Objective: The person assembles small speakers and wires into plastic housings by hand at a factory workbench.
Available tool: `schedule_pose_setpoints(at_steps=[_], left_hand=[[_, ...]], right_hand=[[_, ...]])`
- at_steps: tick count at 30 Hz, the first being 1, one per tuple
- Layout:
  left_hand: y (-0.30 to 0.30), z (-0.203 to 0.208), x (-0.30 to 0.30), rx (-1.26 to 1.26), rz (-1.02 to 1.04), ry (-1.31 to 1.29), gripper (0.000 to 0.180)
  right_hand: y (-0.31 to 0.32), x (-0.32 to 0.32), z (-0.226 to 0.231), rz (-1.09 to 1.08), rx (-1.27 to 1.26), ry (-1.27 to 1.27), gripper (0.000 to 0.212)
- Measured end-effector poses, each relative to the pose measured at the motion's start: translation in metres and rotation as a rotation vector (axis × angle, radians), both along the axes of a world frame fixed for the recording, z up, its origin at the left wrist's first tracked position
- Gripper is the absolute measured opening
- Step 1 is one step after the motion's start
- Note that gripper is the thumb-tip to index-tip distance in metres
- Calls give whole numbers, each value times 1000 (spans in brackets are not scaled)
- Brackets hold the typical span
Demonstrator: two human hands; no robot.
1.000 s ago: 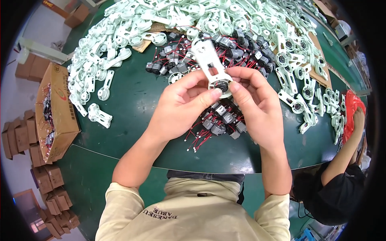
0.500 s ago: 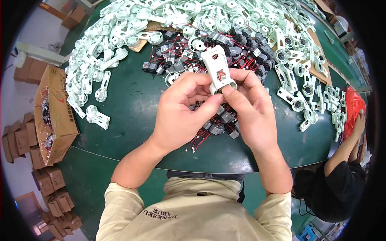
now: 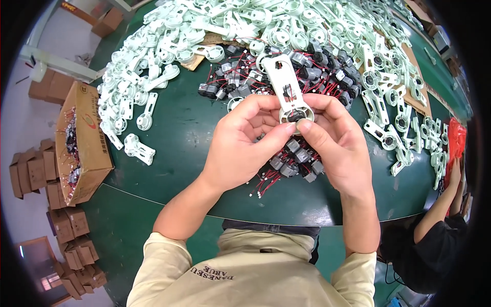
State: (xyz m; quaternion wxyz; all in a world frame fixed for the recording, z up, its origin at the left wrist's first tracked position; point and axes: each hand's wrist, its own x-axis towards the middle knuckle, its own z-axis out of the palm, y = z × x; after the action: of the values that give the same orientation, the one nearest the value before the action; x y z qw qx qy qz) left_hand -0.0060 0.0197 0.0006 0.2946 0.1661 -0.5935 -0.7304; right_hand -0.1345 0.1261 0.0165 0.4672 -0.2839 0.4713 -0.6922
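Observation:
A pale green plastic housing point(image 3: 284, 82), long with cutouts and a round ring at its near end, is held between both hands above the table. My left hand point(image 3: 245, 140) grips its left side, the thumb pressing at the ring. My right hand point(image 3: 335, 143) pinches the ring from the right, its thumb on the rim. Inside the ring sits a dark round part point(image 3: 296, 116). Below and behind the hands lie grey-and-black small motors point(image 3: 291, 161) with red wires and white plugs. A larger heap of such motors point(image 3: 327, 71) lies just beyond the housing.
A big pile of pale green housings point(image 3: 204, 23) covers the far side of the green table point(image 3: 169, 174). One housing point(image 3: 138, 149) lies alone at left. A cardboard box point(image 3: 89, 148) of motors stands at the left edge. Another person's arm point(image 3: 434, 220) reaches to a red bag point(image 3: 456, 138) at right.
The housing has tilted so its ring with the dark part now faces up between my thumbs. Both hands keep their hold. The whole view has shifted slightly.

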Motion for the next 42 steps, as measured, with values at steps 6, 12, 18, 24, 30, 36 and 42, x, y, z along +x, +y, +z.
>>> schedule_pose_setpoints(at_steps=[6, 12, 18, 24, 30, 36, 42], left_hand=[[-1, 2, 1, -35, -25, 33, 30], [-5, -12, 1, -342, 94, -15, 38], [-5, -6, 1, -435, 97, -87, 32], [-47, -2, 8, -397, 311, -167, 26], [-121, -32, 45, -721, 638, -653, 18], [-118, -27, 52, -768, 677, -693, 19], [-102, 28, 96, -647, 727, -771, 26]], right_hand=[[-5, 4, -4, -15, -37, 109, 27], [-4, 17, -7, -31, -50, 196, 21], [-7, 12, -4, 0, -24, 85, 22], [5, -45, -3, -474, 90, 627, 25], [18, -96, -11, -845, 78, 936, 40], [8, -52, -4, -416, 199, 1123, 13], [3, -38, -2, -146, 182, 1569, 17]])
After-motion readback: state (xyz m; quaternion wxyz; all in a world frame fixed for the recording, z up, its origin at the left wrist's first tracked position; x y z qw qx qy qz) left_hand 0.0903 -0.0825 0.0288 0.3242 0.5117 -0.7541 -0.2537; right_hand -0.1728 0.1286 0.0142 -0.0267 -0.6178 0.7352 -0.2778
